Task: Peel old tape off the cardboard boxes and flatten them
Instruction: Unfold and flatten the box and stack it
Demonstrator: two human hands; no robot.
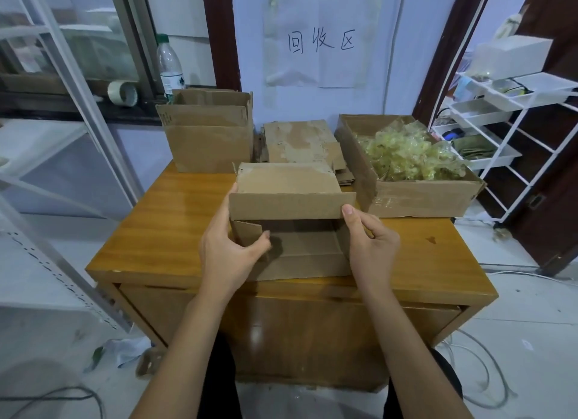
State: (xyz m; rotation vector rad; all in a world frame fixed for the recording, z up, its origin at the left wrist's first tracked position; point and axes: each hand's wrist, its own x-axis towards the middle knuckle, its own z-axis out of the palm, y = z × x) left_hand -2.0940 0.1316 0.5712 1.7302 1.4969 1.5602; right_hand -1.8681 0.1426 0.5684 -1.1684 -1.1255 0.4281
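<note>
A small brown cardboard box point(291, 199) lies on its side in the middle of the wooden table point(175, 218), its open end facing me. My left hand point(230, 256) grips the box's left side, thumb curled over a side flap. My right hand point(370, 246) holds the right side, thumb pressed on the corner of the upper flap. Behind it lie flattened cardboard pieces point(300, 143) with torn patches. An open box point(208, 133) stands at the back left.
A large shallow box point(422, 196) at the back right holds a heap of crumpled yellowish tape point(409, 152). A tape roll point(122, 93) and a water bottle point(169, 65) sit on the left ledge. A white wire rack point(506, 143) stands right. Cables lie on the floor.
</note>
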